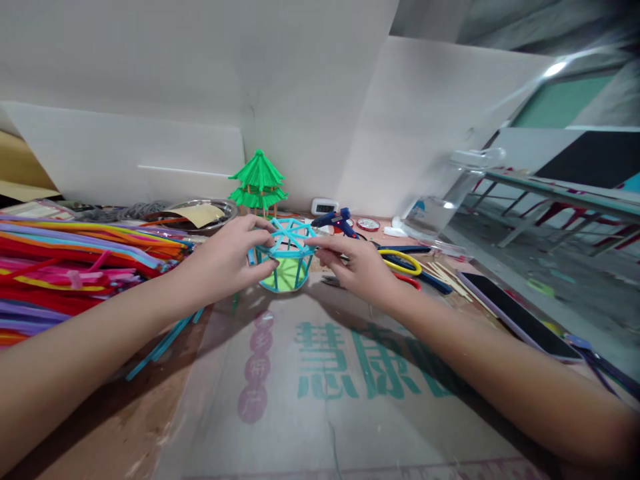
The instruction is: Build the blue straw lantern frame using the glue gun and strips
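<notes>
A small round frame of light blue pipe cleaners (287,253) stands on the mat, with spokes across its top, upright posts and a yellow-green base (284,275). On its left side, my left hand (237,257) grips the upper rim between thumb and fingers. My right hand (357,267) is pinched at the right of the same rim, the index fingertip touching it. Whether a small piece also sits in that pinch is hidden. Just behind the frame stands a green two-tiered pagoda model (259,181). A blue glue gun (336,220) lies behind my right hand.
Bundles of coloured pipe cleaners (75,267) fill the left side. Pliers, yellow-handled scissors (400,262), thin wooden sticks (453,280) and a phone (515,313) lie at right. A clear plastic jug (437,193), a small clock (324,206) and a metal bowl (230,212) stand behind.
</notes>
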`<state>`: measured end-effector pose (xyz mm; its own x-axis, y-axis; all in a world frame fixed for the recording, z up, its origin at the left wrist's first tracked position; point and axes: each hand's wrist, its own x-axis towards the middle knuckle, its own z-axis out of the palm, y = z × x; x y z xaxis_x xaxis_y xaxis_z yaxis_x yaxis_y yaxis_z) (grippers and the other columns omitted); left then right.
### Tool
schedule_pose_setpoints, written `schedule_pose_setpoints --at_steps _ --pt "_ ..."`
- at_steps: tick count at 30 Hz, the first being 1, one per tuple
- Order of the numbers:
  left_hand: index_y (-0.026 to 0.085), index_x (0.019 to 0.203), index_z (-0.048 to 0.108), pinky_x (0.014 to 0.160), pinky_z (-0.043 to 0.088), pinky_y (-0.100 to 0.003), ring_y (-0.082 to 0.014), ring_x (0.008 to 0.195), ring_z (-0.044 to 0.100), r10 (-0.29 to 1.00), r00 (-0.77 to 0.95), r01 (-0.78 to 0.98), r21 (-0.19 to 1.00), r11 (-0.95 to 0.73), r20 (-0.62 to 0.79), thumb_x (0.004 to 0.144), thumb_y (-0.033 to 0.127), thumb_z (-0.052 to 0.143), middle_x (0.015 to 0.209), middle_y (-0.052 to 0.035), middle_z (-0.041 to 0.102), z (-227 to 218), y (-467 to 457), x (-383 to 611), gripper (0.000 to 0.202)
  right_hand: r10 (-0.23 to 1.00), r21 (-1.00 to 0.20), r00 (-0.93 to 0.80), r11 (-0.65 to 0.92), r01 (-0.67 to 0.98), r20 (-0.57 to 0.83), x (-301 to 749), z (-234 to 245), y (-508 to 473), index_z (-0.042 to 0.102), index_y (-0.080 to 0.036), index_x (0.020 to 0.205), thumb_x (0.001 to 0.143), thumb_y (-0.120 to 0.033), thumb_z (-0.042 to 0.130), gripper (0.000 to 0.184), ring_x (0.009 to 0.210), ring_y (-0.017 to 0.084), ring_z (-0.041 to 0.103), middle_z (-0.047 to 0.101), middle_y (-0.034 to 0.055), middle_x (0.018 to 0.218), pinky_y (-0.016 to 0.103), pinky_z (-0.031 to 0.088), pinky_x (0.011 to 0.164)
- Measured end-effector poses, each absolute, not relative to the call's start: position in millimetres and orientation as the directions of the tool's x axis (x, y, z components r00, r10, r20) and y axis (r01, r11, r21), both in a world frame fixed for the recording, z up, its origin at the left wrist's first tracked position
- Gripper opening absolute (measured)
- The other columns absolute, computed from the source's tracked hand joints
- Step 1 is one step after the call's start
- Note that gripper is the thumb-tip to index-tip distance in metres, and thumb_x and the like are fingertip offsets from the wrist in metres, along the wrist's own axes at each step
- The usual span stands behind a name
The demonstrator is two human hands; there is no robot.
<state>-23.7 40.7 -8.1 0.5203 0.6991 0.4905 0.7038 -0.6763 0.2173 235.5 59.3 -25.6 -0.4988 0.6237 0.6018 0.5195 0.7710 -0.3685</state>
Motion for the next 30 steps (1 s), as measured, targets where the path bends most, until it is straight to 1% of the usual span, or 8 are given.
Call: schedule_pose_setpoints --at_steps 4,8,12,14,18,23,27,30 --pt "0.017 0.093 0.068 0.111 0.044 -0.048 -0.0301 0.123 0.057 0.691 0.529 0.703 0.202 -0.682 0.493 0.091 0.041 0.055 0.125 -0.0132 0.059 -9 44 -27 0.028 0.601 -0.346 -0.569 0.795 0.498 0.561 234 -16 64 0.075 -0.016 0.109 0.095 -0.019 0.053 0.026 0.069 0.013 0.06 0.074 0.0051 0.086 0.024 0.043 0.065" --pt "0.018 0.091 0.066 0.107 0.047 -0.047 -0.0297 0.121 0.058 0.681 0.544 0.7 0.182 -0.69 0.49 0.092 0.045 0.055 0.124 -0.0133 0.059 -7 46 -32 0.03 0.626 -0.334 -0.607 0.778 0.532 0.49 229 -6 67 0.073 -0.016 0.107 0.092 -0.019 0.057 0.022 0.065 0.013 0.058 0.07 0.0028 0.079 0.024 0.041 0.063" --pt "0.019 0.114 0.065 0.109 0.045 -0.051 -0.0333 0.128 0.053 0.689 0.535 0.738 0.126 -0.663 0.49 0.09 0.057 0.06 0.132 -0.0148 0.057 6 39 -36 0.045 0.668 -0.364 -0.597 0.743 0.561 0.445 224 1 67 0.074 -0.017 0.104 0.092 -0.024 0.064 0.018 0.065 0.013 0.058 0.068 0.0012 0.075 0.025 0.038 0.062" --pt "0.022 0.119 0.067 0.11 0.043 -0.053 -0.0336 0.131 0.051 0.685 0.538 0.75 0.091 -0.655 0.492 0.093 0.055 0.057 0.137 -0.0139 0.055 15 34 -34 0.043 0.684 -0.379 -0.584 0.729 0.57 0.437 222 3 66 0.075 -0.018 0.104 0.092 -0.023 0.064 0.016 0.064 0.012 0.057 0.069 0.001 0.075 0.024 0.037 0.062" --pt "0.025 0.107 0.075 0.113 0.039 -0.058 -0.0359 0.136 0.047 0.678 0.598 0.742 0.024 -0.67 0.427 0.096 0.046 0.053 0.138 -0.0127 0.056 31 36 -21 0.032 0.698 -0.377 -0.569 0.715 0.589 0.435 220 3 65 0.075 -0.018 0.103 0.092 -0.022 0.065 0.015 0.064 0.012 0.057 0.071 0.0017 0.078 0.024 0.036 0.062" --pt "0.028 0.094 0.079 0.115 0.035 -0.06 -0.0358 0.137 0.046 0.681 0.655 0.729 -0.04 -0.683 0.327 0.092 0.042 0.061 0.136 -0.0105 0.061 42 48 -11 0.024 0.711 -0.355 -0.566 0.701 0.618 0.418 222 4 63 0.075 -0.02 0.104 0.092 -0.021 0.065 0.016 0.065 0.012 0.058 0.071 0.001 0.078 0.024 0.033 0.06" --pt "0.031 0.097 0.079 0.114 0.036 -0.058 -0.0341 0.135 0.047 0.666 0.68 0.71 -0.046 -0.703 0.306 0.09 0.043 0.064 0.134 -0.0086 0.063 41 48 -12 0.02 0.709 -0.351 -0.57 0.703 0.618 0.415 222 2 63 0.075 -0.021 0.105 0.093 -0.022 0.064 0.016 0.069 0.013 0.06 0.073 0.0019 0.083 0.024 0.033 0.06" --pt "0.03 0.101 0.079 0.114 0.035 -0.06 -0.0349 0.134 0.048 0.664 0.682 0.708 -0.05 -0.705 0.307 0.09 0.041 0.065 0.135 -0.0096 0.062 37 47 -13 0.021 0.699 -0.342 -0.572 0.712 0.613 0.429 220 1 64 0.075 -0.02 0.105 0.094 -0.024 0.065 0.016 0.068 0.013 0.06 0.074 0.0025 0.084 0.024 0.033 0.06"
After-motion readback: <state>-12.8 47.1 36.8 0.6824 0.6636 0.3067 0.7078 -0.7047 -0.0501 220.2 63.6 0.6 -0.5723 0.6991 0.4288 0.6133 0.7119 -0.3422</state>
